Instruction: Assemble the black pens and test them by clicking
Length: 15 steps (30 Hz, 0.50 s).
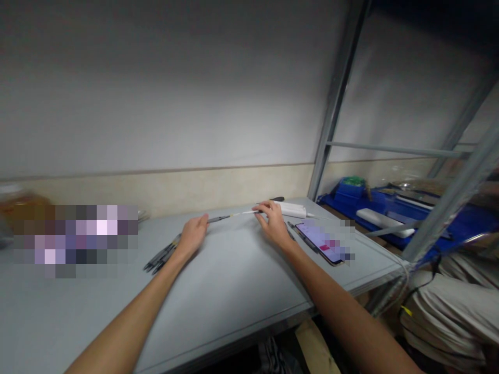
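Note:
My left hand [194, 235] is closed around a slim dark grey pen barrel [219, 219], whose narrow end points right. A thin white rod, which looks like a pen refill [246, 212], reaches from near that end toward my right hand [272, 221]. The fingertips of my right hand pinch its dark far end. Whether rod and barrel are joined I cannot tell, because of blur. Several dark grey pens [160, 257] lie in a bundle on the table, left of my left hand. More dark pen pieces [304, 239] lie just right of my right wrist.
A lit phone [319, 241] lies on the grey table [234, 291] beside my right forearm. Behind my right hand is a white power strip [290, 210]. A metal shelf post [331, 114] rises at the right, with blue trays [349, 192] beyond. A blurred container [27, 205] stands far left.

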Available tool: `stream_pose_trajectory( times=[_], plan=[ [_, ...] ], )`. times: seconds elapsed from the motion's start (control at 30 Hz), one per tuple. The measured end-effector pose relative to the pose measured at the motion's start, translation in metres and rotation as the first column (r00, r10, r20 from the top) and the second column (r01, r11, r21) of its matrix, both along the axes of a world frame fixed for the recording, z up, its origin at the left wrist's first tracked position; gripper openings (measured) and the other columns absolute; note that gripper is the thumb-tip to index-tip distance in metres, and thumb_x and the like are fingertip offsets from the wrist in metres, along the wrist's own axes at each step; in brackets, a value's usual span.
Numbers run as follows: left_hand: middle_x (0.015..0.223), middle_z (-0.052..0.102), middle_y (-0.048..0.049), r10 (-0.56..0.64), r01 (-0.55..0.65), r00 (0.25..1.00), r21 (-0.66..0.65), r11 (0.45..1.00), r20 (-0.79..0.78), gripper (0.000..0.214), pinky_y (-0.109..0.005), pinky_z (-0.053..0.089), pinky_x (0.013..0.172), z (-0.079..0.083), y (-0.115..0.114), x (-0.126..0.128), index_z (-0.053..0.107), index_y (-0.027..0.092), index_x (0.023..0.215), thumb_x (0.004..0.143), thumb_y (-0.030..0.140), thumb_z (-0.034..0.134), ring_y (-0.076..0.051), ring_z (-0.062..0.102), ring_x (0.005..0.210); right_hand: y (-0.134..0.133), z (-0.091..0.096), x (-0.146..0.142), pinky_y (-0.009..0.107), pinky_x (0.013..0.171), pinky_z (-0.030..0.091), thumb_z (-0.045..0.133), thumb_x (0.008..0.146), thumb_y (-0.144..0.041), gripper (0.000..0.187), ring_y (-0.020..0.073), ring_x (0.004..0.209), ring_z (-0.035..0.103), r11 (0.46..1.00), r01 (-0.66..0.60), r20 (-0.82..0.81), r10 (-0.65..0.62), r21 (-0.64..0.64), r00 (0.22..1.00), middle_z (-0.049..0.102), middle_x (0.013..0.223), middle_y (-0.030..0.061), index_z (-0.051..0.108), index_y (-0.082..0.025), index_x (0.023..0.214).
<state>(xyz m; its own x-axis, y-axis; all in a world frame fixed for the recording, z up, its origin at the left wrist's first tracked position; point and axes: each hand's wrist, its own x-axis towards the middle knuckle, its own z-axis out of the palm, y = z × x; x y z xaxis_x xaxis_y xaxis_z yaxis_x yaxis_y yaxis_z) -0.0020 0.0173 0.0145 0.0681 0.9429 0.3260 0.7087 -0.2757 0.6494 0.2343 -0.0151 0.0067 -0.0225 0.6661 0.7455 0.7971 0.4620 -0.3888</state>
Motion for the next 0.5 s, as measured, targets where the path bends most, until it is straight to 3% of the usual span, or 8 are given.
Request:
stream_pose_trajectory(
  times=[0.5],
  plan=[
    [0.048, 0.043, -0.0003, -0.010, 0.010, 1.000, 0.005, 1.000, 0.027, 0.042, -0.025, 0.027, 0.049, 0.0005, -0.0025, 0.0011, 0.036, 0.021, 0.049, 0.079, 0.048, 0.026, -0.015, 0.040, 0.050, -0.0014, -0.0014, -0.0030, 0.033, 0.084, 0.040, 0.054, 0.082, -0.021, 0.018, 0.0195, 0.094, 0.045, 0.997, -0.032, 0.002, 0.032, -0.071, 0.999, 0.051, 0.098, 0.0073, 0.067, -0.021, 0.094]
  ],
)
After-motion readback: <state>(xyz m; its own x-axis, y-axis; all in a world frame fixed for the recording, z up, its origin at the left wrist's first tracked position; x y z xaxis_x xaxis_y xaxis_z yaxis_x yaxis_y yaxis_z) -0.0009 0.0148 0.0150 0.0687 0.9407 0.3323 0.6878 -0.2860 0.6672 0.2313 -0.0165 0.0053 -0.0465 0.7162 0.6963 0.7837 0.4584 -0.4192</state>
